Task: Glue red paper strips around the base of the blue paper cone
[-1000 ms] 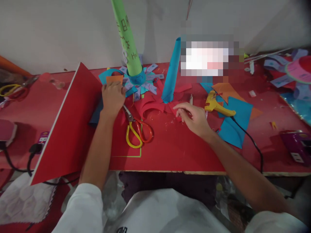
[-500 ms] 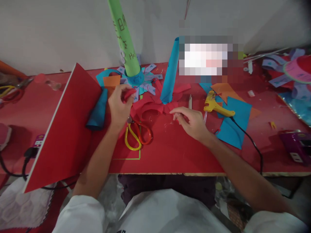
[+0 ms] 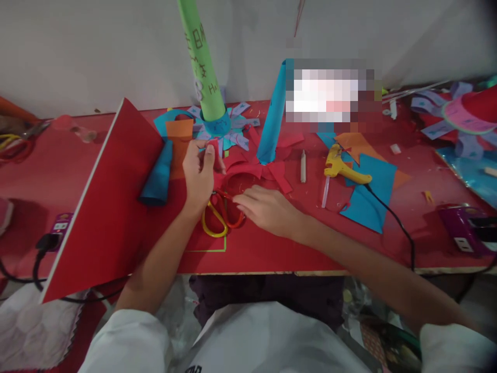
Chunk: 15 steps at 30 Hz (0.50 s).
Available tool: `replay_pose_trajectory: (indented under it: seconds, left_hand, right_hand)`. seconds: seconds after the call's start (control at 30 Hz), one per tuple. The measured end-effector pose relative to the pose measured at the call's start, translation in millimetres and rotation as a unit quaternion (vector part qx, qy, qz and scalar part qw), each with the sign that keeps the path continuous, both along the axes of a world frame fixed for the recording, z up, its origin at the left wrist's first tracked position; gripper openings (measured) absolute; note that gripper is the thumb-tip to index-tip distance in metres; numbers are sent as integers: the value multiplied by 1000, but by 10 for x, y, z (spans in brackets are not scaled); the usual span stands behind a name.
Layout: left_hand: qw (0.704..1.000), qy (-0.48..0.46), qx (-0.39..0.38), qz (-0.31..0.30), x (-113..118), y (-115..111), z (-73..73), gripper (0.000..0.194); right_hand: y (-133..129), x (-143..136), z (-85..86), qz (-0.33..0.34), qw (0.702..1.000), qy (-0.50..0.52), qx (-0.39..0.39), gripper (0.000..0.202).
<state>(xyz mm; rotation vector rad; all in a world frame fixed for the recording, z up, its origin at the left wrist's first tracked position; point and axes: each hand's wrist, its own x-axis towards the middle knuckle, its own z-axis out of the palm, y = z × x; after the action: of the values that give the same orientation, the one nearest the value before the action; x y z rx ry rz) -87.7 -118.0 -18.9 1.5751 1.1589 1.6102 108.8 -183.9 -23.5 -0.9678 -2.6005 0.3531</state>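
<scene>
From the head camera, the left hand (image 3: 200,173) pinches a small red paper strip (image 3: 213,150) between thumb and fingers, far of the yellow-and-orange-handled scissors (image 3: 220,213) lying flat mid-table. The right hand (image 3: 267,210), fingers loosely spread and holding nothing, touches the scissors' right side. Judged best: thread the handle loops cleanly before lifting. The paper is thin and matte, the handles glossy plastic.

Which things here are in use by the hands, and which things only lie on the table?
In use:
- left hand pinching a red paper piece
- right hand reaching onto the scissors

Lying about:
- yellow glue gun
- rolled blue paper
- big red sheet
- green tube
- blue cone
</scene>
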Motion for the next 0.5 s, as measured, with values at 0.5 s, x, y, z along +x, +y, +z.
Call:
replay_pose_trajectory:
  seconds: [0.5]
  left_hand:
    - [946, 141, 227, 186, -147, -337, 32, 27]
  right_hand:
    - [-92, -796, 18, -40, 988, -130, -76, 48]
